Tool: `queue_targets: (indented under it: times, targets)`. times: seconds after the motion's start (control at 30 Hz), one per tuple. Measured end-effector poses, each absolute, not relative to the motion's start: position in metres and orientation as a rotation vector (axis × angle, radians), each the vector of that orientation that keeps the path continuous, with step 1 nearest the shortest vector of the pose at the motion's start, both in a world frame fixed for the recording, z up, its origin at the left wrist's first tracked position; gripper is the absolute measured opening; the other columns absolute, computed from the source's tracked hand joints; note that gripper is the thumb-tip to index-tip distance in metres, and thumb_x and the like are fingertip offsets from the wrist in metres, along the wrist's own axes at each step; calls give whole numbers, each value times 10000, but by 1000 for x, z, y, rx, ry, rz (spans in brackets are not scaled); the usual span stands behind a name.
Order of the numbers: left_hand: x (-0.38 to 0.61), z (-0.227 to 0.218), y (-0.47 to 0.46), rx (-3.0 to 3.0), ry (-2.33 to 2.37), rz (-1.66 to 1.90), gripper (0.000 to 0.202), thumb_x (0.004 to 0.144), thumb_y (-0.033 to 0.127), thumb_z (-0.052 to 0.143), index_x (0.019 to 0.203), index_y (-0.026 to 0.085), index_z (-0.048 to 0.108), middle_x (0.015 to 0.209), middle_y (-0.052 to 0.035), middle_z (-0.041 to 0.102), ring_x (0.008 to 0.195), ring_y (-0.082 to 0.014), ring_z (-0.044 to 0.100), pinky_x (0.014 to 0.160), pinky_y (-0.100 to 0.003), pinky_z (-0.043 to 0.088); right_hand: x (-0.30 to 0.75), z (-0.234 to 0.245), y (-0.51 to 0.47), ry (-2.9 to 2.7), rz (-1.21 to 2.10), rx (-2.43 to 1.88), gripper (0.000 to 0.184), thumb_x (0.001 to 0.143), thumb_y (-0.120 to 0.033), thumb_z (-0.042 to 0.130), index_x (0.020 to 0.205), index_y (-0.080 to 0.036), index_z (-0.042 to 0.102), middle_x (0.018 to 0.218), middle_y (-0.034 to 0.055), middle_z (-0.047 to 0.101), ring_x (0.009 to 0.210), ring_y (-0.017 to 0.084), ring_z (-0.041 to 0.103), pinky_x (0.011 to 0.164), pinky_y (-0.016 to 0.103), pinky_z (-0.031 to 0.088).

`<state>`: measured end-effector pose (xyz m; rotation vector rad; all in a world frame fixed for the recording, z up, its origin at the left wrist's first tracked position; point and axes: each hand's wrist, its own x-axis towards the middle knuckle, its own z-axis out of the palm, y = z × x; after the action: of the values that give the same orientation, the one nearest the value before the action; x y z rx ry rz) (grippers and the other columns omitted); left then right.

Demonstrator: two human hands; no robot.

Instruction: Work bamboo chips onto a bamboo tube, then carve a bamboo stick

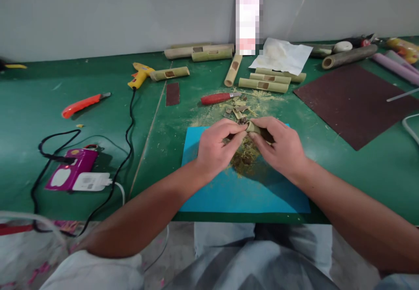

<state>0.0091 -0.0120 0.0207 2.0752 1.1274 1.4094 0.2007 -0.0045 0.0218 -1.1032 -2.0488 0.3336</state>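
Note:
Over the blue sheet (212,198), my right hand (281,143) is closed round a short green bamboo tube (252,127), whose open end points left. The fingers of my left hand (218,143) are pinched together right at that end; whatever they grip, if anything, is hidden. Below both hands lies a heap of greenish-brown shavings (244,157). Just beyond them are bamboo chips (239,108) and a red-handled knife (218,98).
Notched bamboo tubes (263,84) lie at the back near white paper (278,56) and a lit phone (248,21). Dark sandpaper (356,106) is at right. Leftward are a yellow glue gun (140,75), orange cutter (81,105), and purple power bank (70,170) with cords.

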Motion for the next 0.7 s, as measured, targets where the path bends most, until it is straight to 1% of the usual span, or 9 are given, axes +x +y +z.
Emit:
queue_targets:
  times: [0.1, 0.2, 0.3, 0.37, 0.47, 0.53, 0.6, 0.7]
  targets:
    - [9, 22, -12, 2171, 1103, 1386, 83, 939, 160, 682, 987, 188, 744, 956, -43, 755, 874, -145, 708, 757, -253, 571, 204, 25, -5, -1987, 493, -1168, 236, 954, -396, 572, 1080, -220, 665, 942, 70, 742, 786, 198, 677, 633, 319, 514]
    - [11, 23, -14, 2115, 1119, 1374, 61, 942, 172, 677, 951, 182, 736, 884, -33, 738, 811, -139, 695, 713, -252, 564, 204, 28, -7, -1974, 493, -1159, 213, 933, -380, 603, 1070, -227, 657, 957, 69, 737, 795, 200, 674, 645, 328, 527]
    - [14, 26, -18, 1984, 1174, 1364, 98, 954, 196, 654, 882, 190, 721, 770, -2, 688, 695, -118, 649, 636, -241, 540, 202, 28, -9, -2011, 357, -1075, 180, 948, -338, 595, 1087, -233, 638, 1040, 92, 739, 905, 226, 693, 715, 353, 558]
    - [16, 28, -20, 1911, 1201, 1344, 151, 960, 213, 640, 824, 196, 705, 715, 13, 656, 636, -106, 616, 593, -231, 519, 200, 27, -10, -2052, 236, -1038, 161, 960, -293, 586, 1101, -229, 630, 1076, 104, 742, 955, 237, 700, 734, 357, 566]
    - [19, 32, -23, 1798, 1219, 1304, 175, 952, 210, 641, 785, 194, 690, 655, 28, 633, 583, -94, 591, 555, -215, 496, 196, 24, -9, -2098, 18, -1036, 148, 971, -268, 567, 1100, -233, 631, 1071, 108, 747, 947, 250, 701, 723, 376, 558]
    - [20, 34, -23, 1730, 1226, 1303, 154, 947, 200, 647, 800, 193, 695, 619, 38, 621, 557, -88, 580, 539, -206, 487, 195, 22, -7, -2102, -68, -1047, 156, 981, -280, 550, 1104, -237, 637, 1075, 112, 746, 942, 258, 699, 726, 391, 553]
    - [19, 33, -22, 1732, 1217, 1325, 145, 950, 194, 645, 815, 191, 699, 622, 39, 617, 555, -85, 574, 542, -206, 485, 194, 21, -6, -2104, -49, -1029, 185, 984, -294, 546, 1132, -231, 640, 1089, 120, 744, 967, 261, 698, 745, 393, 558]
    - [15, 29, -18, 1894, 1148, 1382, 118, 953, 183, 652, 847, 186, 704, 700, 19, 640, 617, -92, 590, 586, -221, 496, 197, 23, -5, -2094, 136, -1004, 223, 977, -295, 548, 1163, -223, 647, 1093, 118, 742, 976, 247, 699, 757, 371, 564]
